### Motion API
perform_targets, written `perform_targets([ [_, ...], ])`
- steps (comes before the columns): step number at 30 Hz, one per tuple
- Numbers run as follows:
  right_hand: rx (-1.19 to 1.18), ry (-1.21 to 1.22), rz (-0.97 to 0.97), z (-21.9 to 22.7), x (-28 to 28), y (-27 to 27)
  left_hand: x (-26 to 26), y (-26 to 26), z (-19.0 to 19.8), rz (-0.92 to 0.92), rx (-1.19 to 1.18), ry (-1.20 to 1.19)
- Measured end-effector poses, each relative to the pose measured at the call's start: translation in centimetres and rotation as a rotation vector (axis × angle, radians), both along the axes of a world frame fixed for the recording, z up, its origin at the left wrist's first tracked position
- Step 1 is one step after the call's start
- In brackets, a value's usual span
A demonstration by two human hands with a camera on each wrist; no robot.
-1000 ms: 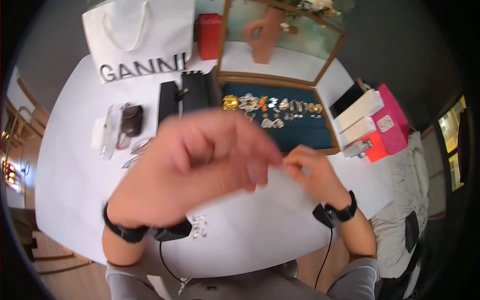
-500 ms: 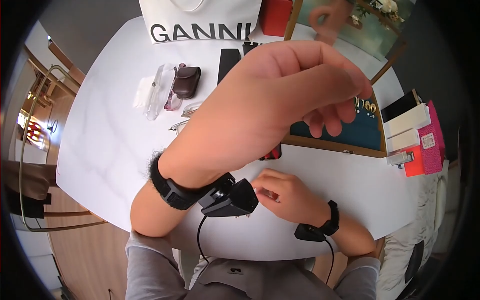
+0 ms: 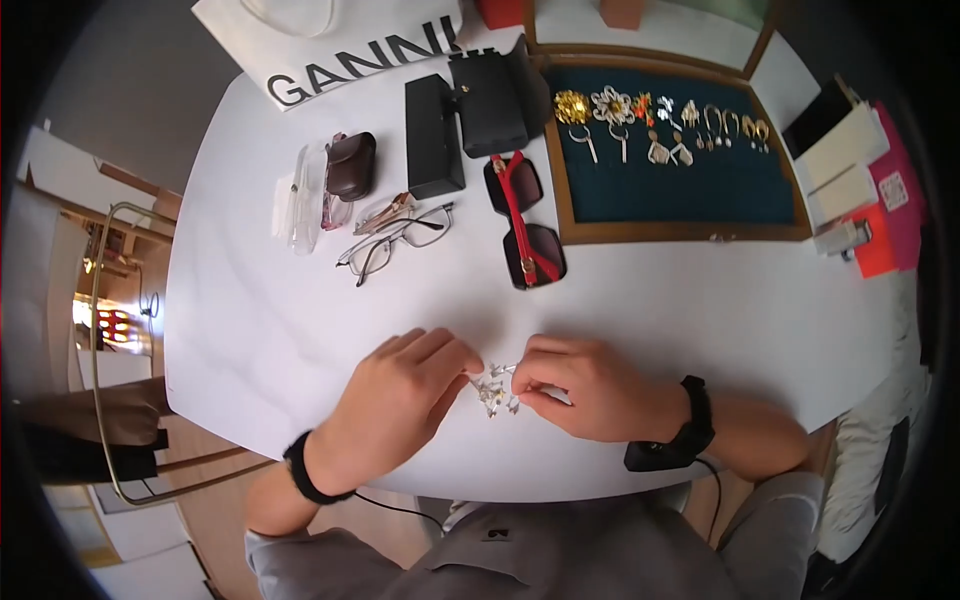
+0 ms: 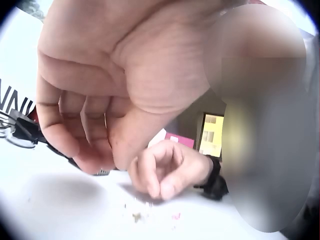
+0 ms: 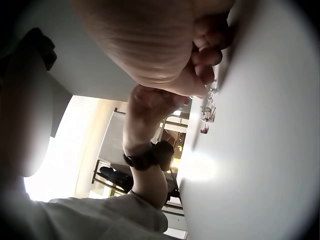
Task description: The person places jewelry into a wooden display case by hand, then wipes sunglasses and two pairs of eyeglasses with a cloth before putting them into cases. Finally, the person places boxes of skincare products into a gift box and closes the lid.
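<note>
Loose pile of small shiny pieces, probably jewellery (image 3: 492, 393), on the worktop (image 3: 680, 290), lower centre of the head frame, lying in the gap between two hands. No single long axis: pieces point several ways, the spread a little longer up the frame than across. From the left fingers the pile lies to the right and slightly lower in the frame; from the right fingers, just leftward. Right hand (image 3: 595, 390) looks the nearer, fingertips at the pile's right edge, seemingly touching an outer piece. Fingers there bent, thumb and forefinger tips close together; cannot tell whether a piece is pinched. Left hand (image 3: 400, 395) comes in from lower left, back of hand up, fingers curled downward, tips bunched by the pile's upper left edge; its wrist view shows them drawn together, but cannot tell if they pinch anything. Forearms angle inward from the lower corners, black band at each wrist. Farther out: sunglasses with red arms (image 3: 522, 215) above centre, wire eyeglasses (image 3: 428, 230) left of them, jewellery box (image 3: 690, 195) upper right with pieces laid out on dark lining.
</note>
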State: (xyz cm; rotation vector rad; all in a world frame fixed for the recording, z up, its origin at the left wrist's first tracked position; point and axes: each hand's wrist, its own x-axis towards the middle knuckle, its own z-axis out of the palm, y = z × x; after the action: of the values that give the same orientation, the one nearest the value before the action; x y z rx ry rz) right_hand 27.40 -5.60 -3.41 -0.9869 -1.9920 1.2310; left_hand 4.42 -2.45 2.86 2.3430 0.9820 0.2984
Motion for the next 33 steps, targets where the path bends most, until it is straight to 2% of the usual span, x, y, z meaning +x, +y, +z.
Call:
perform_targets([
  [1,-0.01,0.013,-0.013,0.0,-0.1,-0.3,-0.3,-0.8,-0.3,0.028,0.09,0.035],
  [6,0.199,-0.126,0.076,0.4,-0.4,-1.4,-0.5,-3.2,-1.3,0.028,0.149,0.065],
  [13,0.35,-0.152,-0.008,-0.8,-0.9,-1.9,0.1,-4.3,-2.0,-0.052,0.223,0.126],
  [16,0.396,-0.253,-0.003,-0.5,-0.6,-2.0,0.4,-4.3,-2.3,-0.069,0.276,0.147],
  [22,0.347,-0.073,-0.009,0.4,0.2,-1.2,0.6,-4.0,-1.8,-0.118,0.31,0.178],
  [24,0.269,0.074,-0.072,1.7,1.2,0.1,0.6,-3.8,-0.9,-0.046,0.193,0.021],
  [25,0.276,0.072,-0.075,2.7,2.0,1.0,0.7,-3.6,-0.1,-0.049,0.201,0.019],
  [29,0.132,0.321,-0.316,5.7,5.7,5.8,2.2,-0.5,3.5,0.159,-0.041,-0.187],
  [31,0.129,0.369,-0.352,5.6,7.3,9.2,3.8,2.6,4.0,0.153,-0.071,-0.251],
  [33,0.183,0.371,-0.384,4.9,8.6,12.3,5.9,6.5,3.4,0.125,-0.251,-0.417],
])
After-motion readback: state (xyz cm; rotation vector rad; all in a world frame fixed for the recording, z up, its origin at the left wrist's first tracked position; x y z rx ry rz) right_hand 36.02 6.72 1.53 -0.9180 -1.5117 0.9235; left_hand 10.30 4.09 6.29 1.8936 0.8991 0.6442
